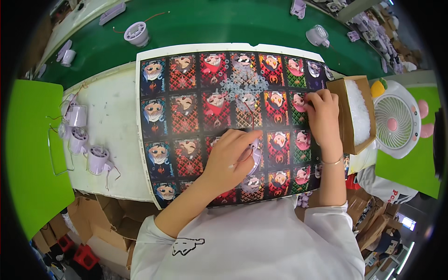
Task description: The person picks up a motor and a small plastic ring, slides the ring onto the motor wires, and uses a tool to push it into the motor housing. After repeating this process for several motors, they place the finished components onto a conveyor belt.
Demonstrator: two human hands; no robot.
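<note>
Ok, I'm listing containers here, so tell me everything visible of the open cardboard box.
The box is brown cardboard, rectangular, open-topped, longer front to back. Whitish, translucent filling, apparently small pieces, lies inside. It stands between the printed sheet and the fan; whether the right hand, close to its left side, touches it is unclear.

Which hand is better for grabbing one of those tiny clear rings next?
Probably the right hand: it is just to the right of the pile of clear rings, though I can't tell whether its fingertips already pinch something. The left hand looks busy holding a lilac part.
</note>
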